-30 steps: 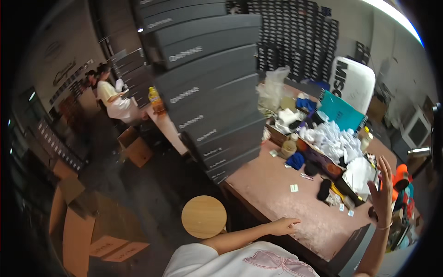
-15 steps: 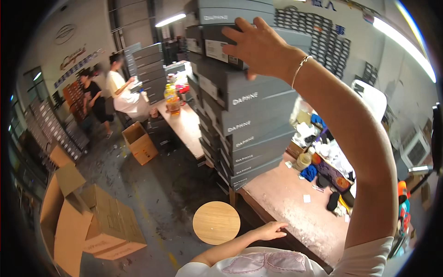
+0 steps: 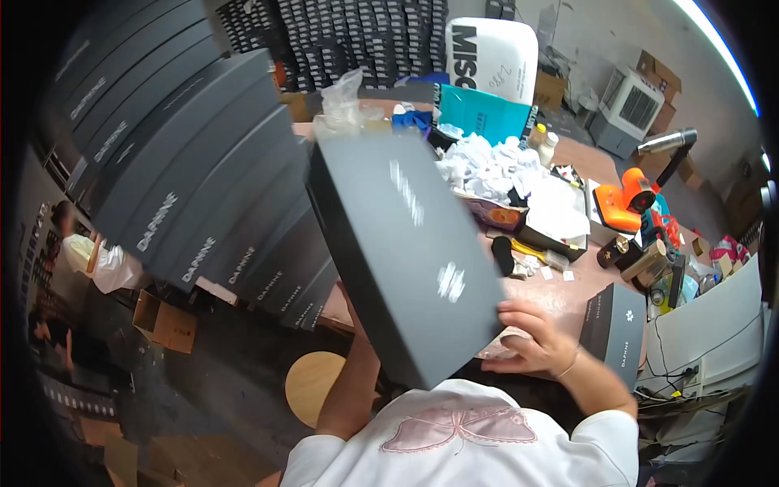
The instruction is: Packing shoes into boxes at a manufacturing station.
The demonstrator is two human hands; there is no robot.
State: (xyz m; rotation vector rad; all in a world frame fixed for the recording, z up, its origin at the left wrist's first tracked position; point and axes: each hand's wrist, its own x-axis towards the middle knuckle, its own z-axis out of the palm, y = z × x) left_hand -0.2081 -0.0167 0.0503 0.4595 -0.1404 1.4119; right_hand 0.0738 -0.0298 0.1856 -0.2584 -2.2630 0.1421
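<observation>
A dark grey shoe box is tilted in mid-air in front of my chest, its pale printing smeared by motion. My right hand grips its lower right corner, fingers curled against the edge. My left forearm reaches up behind the box's left side; the box hides the left hand's fingers. To the left rises a tall stack of similar shoe boxes, leaning in the picture. Another grey shoe box lies on the pinkish table to the right of my right hand.
On the table sit crumpled white paper, a teal box, a yellow-handled brush and an orange device. A round wooden stool stands at lower left. Beyond it are an open carton and a person.
My view has swung right and down. My right hand has come down from the top of the stack, and a shoe box is now before me. My left arm has risen behind it.
</observation>
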